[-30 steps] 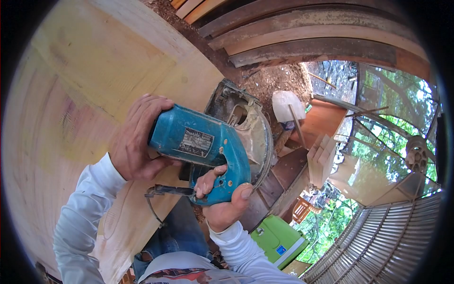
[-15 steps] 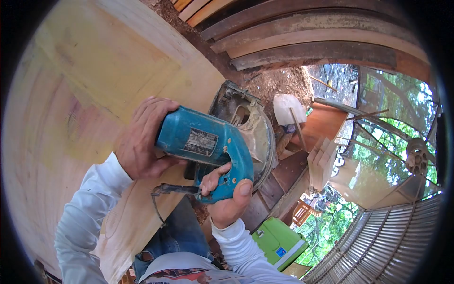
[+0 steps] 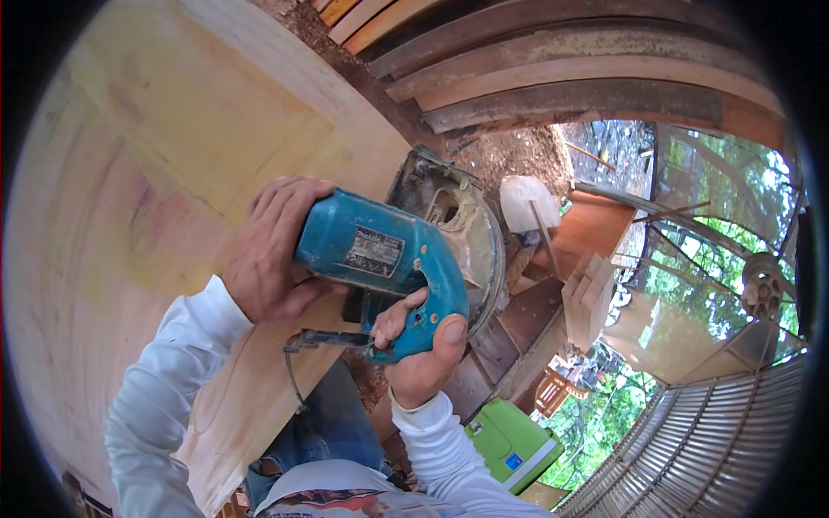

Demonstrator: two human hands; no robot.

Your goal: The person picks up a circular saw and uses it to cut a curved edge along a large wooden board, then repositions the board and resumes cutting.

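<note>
Both hands grip a teal-blue circular saw [image 3: 380,255] at the right edge of a broad pale wooden panel [image 3: 173,173].
The left hand [image 3: 272,250] clasps the motor housing. The right hand [image 3: 423,358] wraps the handle, one finger at the trigger. The dusty guard overhangs the edge, so the saw could tip or bind. The black cord [image 3: 315,340] looping near the leg may snag. Weathered planks [image 3: 570,95] are stacked far off, and a green case [image 3: 509,440] sits near right.

Teal plastic saw body [image 3: 380,250] — matt, scuffed, dusty grey metal guard [image 3: 471,233], pale smooth wood panel [image 3: 173,129] — faintly stained, rough weathered planks [image 3: 553,78]
</note>
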